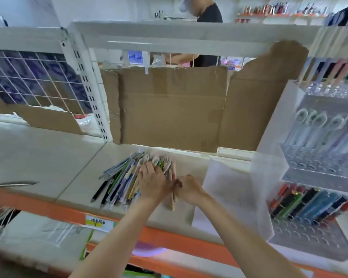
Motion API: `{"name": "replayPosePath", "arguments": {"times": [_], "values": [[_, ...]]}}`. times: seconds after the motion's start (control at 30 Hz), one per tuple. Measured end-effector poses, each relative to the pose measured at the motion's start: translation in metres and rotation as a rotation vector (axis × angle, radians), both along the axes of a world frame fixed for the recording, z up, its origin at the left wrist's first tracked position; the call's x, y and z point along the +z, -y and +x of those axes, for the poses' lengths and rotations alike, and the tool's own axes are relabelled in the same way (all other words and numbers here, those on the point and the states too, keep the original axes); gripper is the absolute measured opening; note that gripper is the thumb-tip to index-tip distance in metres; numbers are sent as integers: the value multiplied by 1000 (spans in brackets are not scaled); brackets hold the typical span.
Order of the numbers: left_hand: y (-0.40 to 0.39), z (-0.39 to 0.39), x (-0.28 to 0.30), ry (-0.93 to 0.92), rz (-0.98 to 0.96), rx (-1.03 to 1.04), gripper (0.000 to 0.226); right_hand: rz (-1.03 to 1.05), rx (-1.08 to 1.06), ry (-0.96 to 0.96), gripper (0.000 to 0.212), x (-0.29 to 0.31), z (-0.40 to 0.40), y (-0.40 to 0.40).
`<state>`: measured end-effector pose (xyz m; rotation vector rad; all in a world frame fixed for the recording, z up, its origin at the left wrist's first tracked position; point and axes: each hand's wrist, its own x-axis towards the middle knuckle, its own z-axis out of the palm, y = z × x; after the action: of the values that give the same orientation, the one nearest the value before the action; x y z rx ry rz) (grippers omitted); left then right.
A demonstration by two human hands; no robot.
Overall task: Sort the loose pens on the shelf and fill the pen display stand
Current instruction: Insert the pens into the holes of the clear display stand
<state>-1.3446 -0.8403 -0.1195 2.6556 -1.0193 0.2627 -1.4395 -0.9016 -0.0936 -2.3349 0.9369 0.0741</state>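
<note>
While we lean over the orange front edge of the shelf (48, 161), both our forearms reach forward and meet at the pile of loose pens (121, 179). Our left hand (154, 182) lies palm down on the right part of the pile, its fingers (149, 167) straight and a little spread, pressing on the pens. Our right hand (189, 188) sits just beside it, touching it at the thumb side, with fingers curled around one pale pen (173, 199) that points back toward us. The pile holds too many pens for us to count; they lie roughly parallel, fanned out, tips toward the shelf's front edge. We see black, green, blue, white, yellow and pink barrels, some with ring-shaped tops at the far end.

One white price label (98, 223) with handwriting is stuck on the orange edge below the pile. One thin silvery pen-like object (16, 184) lies alone well to the left. One sheet of translucent plastic (227, 189) rests just right of our hands.

Farther right stands one clear pen display stand (313, 243) with three tiers in view. Its lowest tier carries a row of red, black, green and blue pens above rows of unfilled holes. Its middle tier holds pale pens with ring tops, five that we can make out. Its top tier holds pastel pens, blurred.

Behind the pile, two torn pieces of brown cardboard (169, 109) cover the wire back of the shelf.
</note>
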Motion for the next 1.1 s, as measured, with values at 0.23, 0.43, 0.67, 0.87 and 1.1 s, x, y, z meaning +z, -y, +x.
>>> {"name": "replayPosePath", "arguments": {"times": [0.23,0.43,0.67,0.87,1.1], "values": [[18,-5,-12,-131,218,-59,85,64,-144,96,29,9,-22,20],[25,5,-7,-146,246,-105,69,78,-166,159,33,4,-40,31],[24,8,-4,-313,119,-130,57,167,-184,219,34,-3,-50,36],[23,-7,32,-676,-533,-265,10,660,-420,640,21,0,-54,26],[40,-74,68,-862,-1137,-495,23,1385,-732,1116,54,26,-37,14]]}}
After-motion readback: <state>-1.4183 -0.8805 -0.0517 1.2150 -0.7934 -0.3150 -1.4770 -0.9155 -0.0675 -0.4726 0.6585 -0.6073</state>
